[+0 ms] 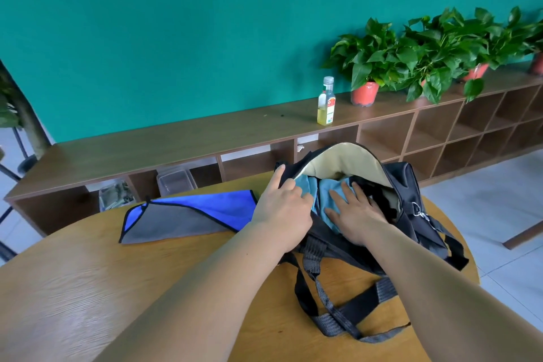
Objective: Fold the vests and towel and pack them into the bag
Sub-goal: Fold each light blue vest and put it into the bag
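Observation:
A black bag [411,200] with a cream lining lies open on the round wooden table [88,288]. Folded light blue cloth [324,194] sits inside its opening. My left hand [282,206] grips the bag's near left rim, thumb up along the flap. My right hand [358,211] lies flat on the light blue cloth inside the bag, fingers spread. To the left of the bag a blue and grey towel [182,214] with black edging lies on the table, one corner folded over.
The bag's black straps [338,311] trail over the table toward me. Behind the table runs a low wooden shelf unit [176,144] bearing a bottle of yellow liquid [326,103] and potted plants [382,64]. Tiled floor [484,200] at right.

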`<action>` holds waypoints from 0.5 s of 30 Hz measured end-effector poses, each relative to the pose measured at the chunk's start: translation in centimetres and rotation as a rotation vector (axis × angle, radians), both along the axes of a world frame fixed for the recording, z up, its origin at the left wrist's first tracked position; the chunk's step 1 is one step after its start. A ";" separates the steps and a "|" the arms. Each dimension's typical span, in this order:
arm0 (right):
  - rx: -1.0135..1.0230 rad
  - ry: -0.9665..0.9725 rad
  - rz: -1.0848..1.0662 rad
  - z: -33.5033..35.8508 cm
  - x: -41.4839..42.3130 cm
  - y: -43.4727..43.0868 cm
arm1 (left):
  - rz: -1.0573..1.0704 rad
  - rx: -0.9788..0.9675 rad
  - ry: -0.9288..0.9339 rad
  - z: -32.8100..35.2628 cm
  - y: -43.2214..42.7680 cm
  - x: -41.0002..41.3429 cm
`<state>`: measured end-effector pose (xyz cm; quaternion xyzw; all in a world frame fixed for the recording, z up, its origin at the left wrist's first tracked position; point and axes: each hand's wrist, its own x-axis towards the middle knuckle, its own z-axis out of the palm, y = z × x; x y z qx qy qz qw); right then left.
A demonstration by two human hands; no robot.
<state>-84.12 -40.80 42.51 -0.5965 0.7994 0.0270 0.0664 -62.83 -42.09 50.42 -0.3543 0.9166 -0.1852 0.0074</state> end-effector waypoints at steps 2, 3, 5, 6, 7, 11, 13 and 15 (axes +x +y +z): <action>0.007 0.014 0.000 0.9 0.1 0.1 | -0.013 0.019 0.012 0.1 0.1 0.2; -0.003 0.025 -0.003 1.4 0.1 0.2 | -0.026 0.030 0.032 0.2 0.2 0.4; -0.004 0.084 0.019 2.7 0.5 0.6 | -0.055 0.073 0.078 0.4 0.3 0.8; -0.003 0.136 0.047 3.3 0.7 0.8 | -0.071 0.098 0.097 0.5 0.4 1.1; -0.003 0.181 0.075 4.0 1.0 1.1 | -0.088 0.116 0.111 0.6 0.5 1.5; -0.116 0.158 0.100 7.5 3.0 2.9 | -0.103 0.119 0.167 1.4 1.9 3.9; -0.208 0.071 0.090 9.3 4.5 3.6 | -0.051 0.119 0.185 1.5 2.7 5.6; -0.286 0.010 0.110 10.5 6.2 4.0 | 0.017 0.130 0.193 1.1 3.3 7.4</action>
